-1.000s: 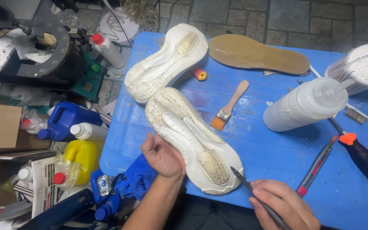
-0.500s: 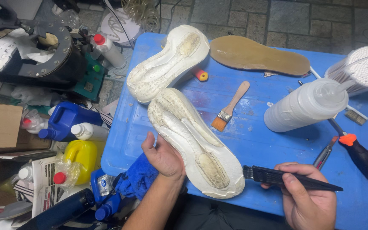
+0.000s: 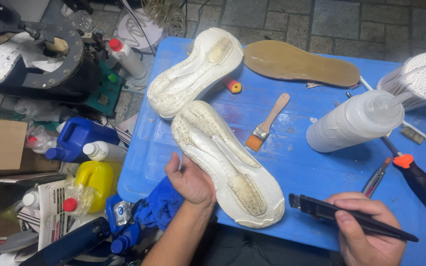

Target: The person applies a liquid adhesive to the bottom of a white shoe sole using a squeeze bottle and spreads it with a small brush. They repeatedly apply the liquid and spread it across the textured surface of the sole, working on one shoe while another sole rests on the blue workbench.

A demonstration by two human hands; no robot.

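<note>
At lower centre of the blue plastic bench (image 3: 321, 172), the worn white foam shoe sole (image 3: 228, 162) is steadied by left-hand fingers (image 3: 189, 180), while the slim black brush (image 3: 351, 219), now swung level, is gripped by right-hand fingers (image 3: 366, 224), apparently readied for scrubbing.

Paintbrush (image 3: 266, 124), tan insole (image 3: 301, 62), squeeze bottle (image 3: 353, 121)
</note>
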